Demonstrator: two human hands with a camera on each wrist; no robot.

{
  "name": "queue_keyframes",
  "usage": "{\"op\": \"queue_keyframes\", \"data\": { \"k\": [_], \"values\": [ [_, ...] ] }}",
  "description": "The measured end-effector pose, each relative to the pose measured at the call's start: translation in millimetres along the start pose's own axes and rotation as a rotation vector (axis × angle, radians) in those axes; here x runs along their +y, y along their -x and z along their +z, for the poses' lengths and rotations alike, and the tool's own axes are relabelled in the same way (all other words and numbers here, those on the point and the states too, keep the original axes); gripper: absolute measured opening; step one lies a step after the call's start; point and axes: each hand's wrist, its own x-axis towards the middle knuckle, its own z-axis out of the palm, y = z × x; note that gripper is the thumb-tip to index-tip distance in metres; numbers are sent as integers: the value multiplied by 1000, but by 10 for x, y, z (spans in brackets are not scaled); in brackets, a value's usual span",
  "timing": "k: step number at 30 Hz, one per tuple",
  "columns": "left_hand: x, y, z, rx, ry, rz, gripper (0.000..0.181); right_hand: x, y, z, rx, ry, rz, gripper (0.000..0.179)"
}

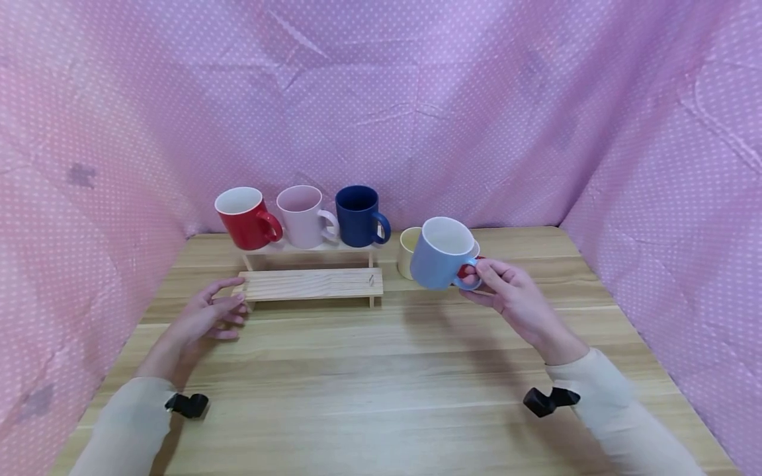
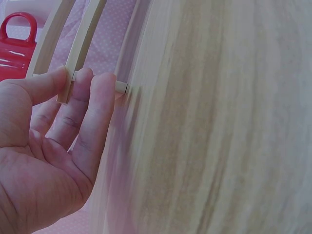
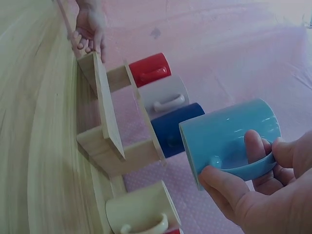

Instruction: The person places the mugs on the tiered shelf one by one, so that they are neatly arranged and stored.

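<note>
My right hand (image 1: pixel 518 301) holds a light blue mug (image 1: pixel 437 261) by its handle, in the air right of a two-tier wooden rack (image 1: pixel 309 284). The mug is tilted, its white inside showing. In the right wrist view the thumb and fingers close around the handle of the mug (image 3: pixel 229 134). My left hand (image 1: pixel 205 314) is at the rack's left end. In the left wrist view its thumb and fingers pinch the end of the lower board (image 2: pixel 80 48). On the upper tier stand a red mug (image 1: pixel 241 221), a pale pink mug (image 1: pixel 302 221) and a navy mug (image 1: pixel 357 221).
A cream-yellow mug (image 1: pixel 407 254) stands on the wood-grain table (image 1: pixel 369 396) right of the rack. Behind the light blue mug, a red mug (image 1: pixel 481 258) with a pale rim is mostly hidden. Pink dotted cloth (image 1: pixel 381 99) encloses the back and sides.
</note>
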Motion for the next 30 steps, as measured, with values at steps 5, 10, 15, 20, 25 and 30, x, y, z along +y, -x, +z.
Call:
{"op": "queue_keyframes", "data": {
  "k": [5,10,15,20,25,30],
  "values": [
    [-7,12,-6,-3,6,4,59,65,-101,183,2,4,37,26],
    [-26,12,-22,-6,-2,13,59,106,-261,449,0,15,89,32],
    [-18,16,-17,-9,0,12,58,201,-448,720,-22,4,125,34],
    [-1,14,-14,-13,-1,16,61,296,-636,965,-62,6,145,31],
    [3,7,-8,-15,10,16,61,343,-810,1204,-61,-21,136,29],
    [-1,2,-5,-15,11,23,59,384,-948,1434,-82,-37,105,29]
  ]
}}
